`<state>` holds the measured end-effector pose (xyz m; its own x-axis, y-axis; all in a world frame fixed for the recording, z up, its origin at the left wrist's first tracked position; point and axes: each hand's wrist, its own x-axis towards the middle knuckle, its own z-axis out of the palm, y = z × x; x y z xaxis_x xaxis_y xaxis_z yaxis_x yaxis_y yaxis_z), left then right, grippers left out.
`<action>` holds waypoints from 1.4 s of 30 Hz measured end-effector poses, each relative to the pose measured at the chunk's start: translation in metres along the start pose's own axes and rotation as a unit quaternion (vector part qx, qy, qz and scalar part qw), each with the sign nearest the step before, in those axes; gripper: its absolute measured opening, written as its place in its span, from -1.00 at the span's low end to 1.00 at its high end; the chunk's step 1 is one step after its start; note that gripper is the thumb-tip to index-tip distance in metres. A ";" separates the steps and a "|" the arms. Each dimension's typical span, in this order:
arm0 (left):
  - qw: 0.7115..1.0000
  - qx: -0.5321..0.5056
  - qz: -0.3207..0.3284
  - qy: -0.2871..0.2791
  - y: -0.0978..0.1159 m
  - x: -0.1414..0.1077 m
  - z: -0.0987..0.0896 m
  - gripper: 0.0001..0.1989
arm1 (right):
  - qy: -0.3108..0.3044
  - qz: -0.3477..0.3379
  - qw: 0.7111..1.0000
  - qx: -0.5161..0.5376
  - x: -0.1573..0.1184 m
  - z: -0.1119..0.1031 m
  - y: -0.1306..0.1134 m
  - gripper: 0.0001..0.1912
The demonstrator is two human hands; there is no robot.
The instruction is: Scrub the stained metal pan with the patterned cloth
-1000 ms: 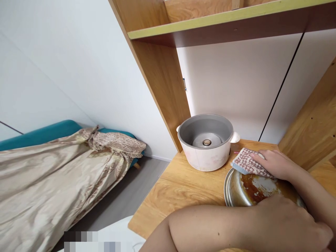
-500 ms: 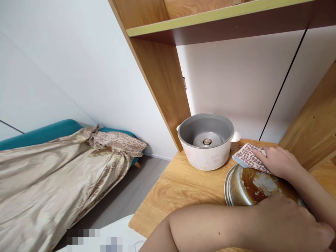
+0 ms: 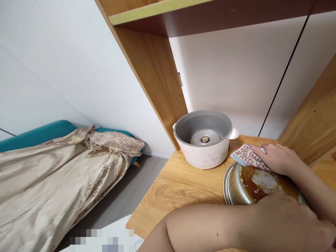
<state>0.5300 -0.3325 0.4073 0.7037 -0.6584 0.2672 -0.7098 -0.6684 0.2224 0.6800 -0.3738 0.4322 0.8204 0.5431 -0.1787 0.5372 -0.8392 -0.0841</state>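
A metal rice cooker inner pot [image 3: 237, 185] sits upside down on the wooden desk, its base stained brown with bare silvery patches. My right hand [image 3: 279, 159] is closed on a patterned cloth [image 3: 249, 156], pressing it to the far edge of the pot's base. My left hand [image 3: 288, 220] reaches across from the left and is curled over the near side of the pot; its fingertips are hidden. Left of the pot stands the white rice cooker body [image 3: 206, 155], lidless, with a grey inside and a round heating plate.
Wooden side panels [image 3: 154, 77] and a shelf with a yellow-green edge [image 3: 157, 11] frame the desk [image 3: 162, 189]. A teal sofa or bed [image 3: 49, 129] under a beige cover [image 3: 47, 182] stands to the left. A white object [image 3: 123, 224], partly pixelated, is at the bottom.
The view has shifted slightly, so the surroundings sit a little further left and up. Both hands, the cloth and the pot keep nearly the same places relative to each other.
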 end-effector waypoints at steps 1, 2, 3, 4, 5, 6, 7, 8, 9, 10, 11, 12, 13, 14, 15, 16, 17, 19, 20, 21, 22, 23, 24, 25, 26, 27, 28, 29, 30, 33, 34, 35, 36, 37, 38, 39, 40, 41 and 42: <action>1.000 -0.004 -0.003 -0.002 0.000 0.000 0.000 -0.54 | 0.001 0.003 1.000 -0.002 0.000 0.000 0.000 -0.14; 1.000 -0.007 -0.007 -0.006 0.001 0.000 0.001 -0.54 | 0.004 0.004 1.000 -0.003 0.000 0.000 0.000 -0.15; 1.000 -0.006 -0.012 -0.008 0.001 0.000 0.001 -0.56 | 0.010 0.003 1.000 -0.004 0.001 0.001 0.001 -0.15; 1.000 -0.003 -0.015 -0.005 0.000 -0.001 0.002 -0.58 | 0.019 0.001 1.000 -0.003 0.001 0.001 0.001 -0.16; 1.000 0.000 -0.015 0.000 0.000 -0.002 0.002 -0.61 | 0.026 -0.004 1.000 -0.001 0.002 0.002 0.002 -0.17; 1.000 0.003 -0.012 0.004 -0.001 -0.002 0.003 -0.64 | 0.032 -0.009 0.999 0.001 0.002 0.003 0.002 -0.18; 1.000 0.007 -0.009 0.009 -0.001 -0.003 0.003 -0.66 | 0.036 -0.013 0.999 0.006 0.003 0.004 0.003 -0.19; 1.000 0.010 -0.006 0.011 -0.002 -0.003 0.003 -0.67 | 0.037 -0.021 0.999 0.011 0.004 0.004 0.003 -0.21; 1.000 0.012 -0.004 0.010 -0.002 -0.003 0.003 -0.67 | 0.037 -0.028 0.999 0.017 0.005 0.005 0.004 -0.23; 1.000 0.012 -0.003 0.006 -0.002 -0.003 0.002 -0.68 | 0.034 -0.035 0.999 0.020 0.005 0.005 0.004 -0.24; 1.000 0.012 -0.006 0.001 -0.002 -0.003 0.002 -0.68 | 0.032 -0.040 0.998 0.022 0.005 0.006 0.004 -0.25; 1.000 0.010 -0.012 -0.002 -0.001 -0.002 0.002 -0.68 | 0.032 -0.042 0.998 0.021 0.006 0.006 0.005 -0.25; 1.000 0.007 -0.019 -0.002 0.000 -0.002 0.002 -0.68 | 0.032 -0.042 0.998 0.018 0.006 0.006 0.005 -0.25; 1.000 0.007 -0.023 0.001 0.000 -0.001 0.002 -0.67 | 0.033 -0.041 0.998 0.015 0.006 0.006 0.005 -0.25; 1.000 0.011 -0.023 0.008 0.001 -0.001 0.002 -0.67 | 0.034 -0.038 0.999 0.012 0.005 0.006 0.005 -0.26; 1.000 0.019 -0.018 0.016 0.001 -0.001 0.002 -0.66 | 0.035 -0.034 0.999 0.010 0.005 0.006 0.005 -0.26; 0.999 0.030 -0.013 0.022 0.001 -0.001 0.003 -0.66 | 0.036 -0.028 0.999 0.009 0.004 0.006 0.004 -0.26; 0.998 0.049 -0.003 0.029 0.000 -0.002 0.003 -0.66 | 0.038 -0.016 0.999 0.005 0.003 0.005 0.003 -0.25; 0.998 0.055 -0.001 0.029 0.000 -0.003 0.004 -0.66 | 0.041 -0.012 0.999 0.002 0.003 0.005 0.003 -0.24; 0.998 0.059 0.000 0.031 0.000 -0.003 0.004 -0.66 | 0.044 -0.010 0.999 -0.003 0.002 0.005 0.002 -0.24; 0.998 0.060 0.001 0.034 0.000 -0.003 0.004 -0.67 | 0.048 -0.008 0.999 -0.008 0.002 0.005 0.002 -0.23; 0.997 0.060 0.000 0.037 0.000 -0.003 0.005 -0.67 | 0.051 -0.007 0.999 -0.010 0.002 0.005 0.002 -0.23; 0.997 0.059 0.000 0.040 0.000 -0.003 0.005 -0.66 | 0.052 -0.009 0.999 -0.009 0.002 0.005 0.002 -0.23; 0.998 0.056 -0.002 0.040 0.000 -0.003 0.006 -0.64 | 0.051 -0.016 0.999 -0.003 0.003 0.006 0.002 -0.24; 0.998 0.050 -0.002 0.039 0.000 -0.003 0.006 -0.62 | 0.046 -0.028 0.999 0.009 0.003 0.006 0.003 -0.25; 0.998 0.044 -0.002 0.035 0.000 -0.002 0.007 -0.61 | 0.039 -0.043 0.998 0.024 0.004 0.006 0.003 -0.25; 0.999 0.041 -0.004 0.030 0.000 -0.002 0.007 -0.60 | 0.031 -0.058 0.997 0.040 0.004 0.006 0.003 -0.26; 0.999 0.038 -0.005 0.025 0.000 -0.001 0.007 -0.60 | 0.022 -0.070 0.996 0.053 0.005 0.006 0.003 -0.26; 0.999 0.035 -0.008 0.020 0.000 -0.001 0.006 -0.61 | 0.016 -0.076 0.995 0.058 0.005 0.006 0.003 -0.26; 0.999 0.024 -0.017 0.012 0.001 -0.001 0.004 -0.63 | 0.020 -0.054 0.998 0.025 0.003 0.004 0.002 -0.23; 1.000 0.021 -0.016 0.014 0.001 -0.001 0.004 -0.64 | 0.028 -0.043 0.999 0.006 0.003 0.003 0.001 -0.23; 1.000 0.021 -0.016 0.017 0.001 -0.001 0.004 -0.64 | 0.037 -0.034 0.999 -0.010 0.002 0.002 0.001 -0.23; 1.000 0.020 -0.014 0.019 0.001 -0.001 0.004 -0.64 | 0.046 -0.029 0.998 -0.021 0.002 0.002 0.000 -0.24; 1.000 0.019 -0.012 0.019 0.001 -0.001 0.004 -0.62 | 0.054 -0.027 0.998 -0.028 0.001 0.002 0.000 -0.24; 1.000 0.018 -0.010 0.018 0.000 -0.001 0.004 -0.60 | 0.057 -0.025 0.998 -0.032 0.001 0.002 -0.001 -0.25; 1.000 0.019 -0.009 0.017 0.000 -0.001 0.004 -0.58 | 0.056 -0.024 0.998 -0.031 0.000 0.002 -0.001 -0.26; 1.000 0.020 -0.007 0.016 0.000 -0.001 0.004 -0.57 | 0.050 -0.026 0.998 -0.025 0.000 0.001 -0.001 -0.27; 1.000 0.023 -0.006 0.017 0.000 -0.001 0.003 -0.57 | 0.041 -0.033 0.999 -0.015 0.000 0.001 -0.002 -0.27; 0.999 0.027 -0.005 0.018 0.000 -0.001 0.003 -0.57 | 0.032 -0.041 0.999 -0.003 0.000 0.001 -0.002 -0.27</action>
<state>0.5295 -0.3332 0.4048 0.7084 -0.6390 0.2998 -0.6993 -0.6931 0.1749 0.6786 -0.3722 0.4315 0.7842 0.6108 -0.1089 0.6041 -0.7918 -0.0908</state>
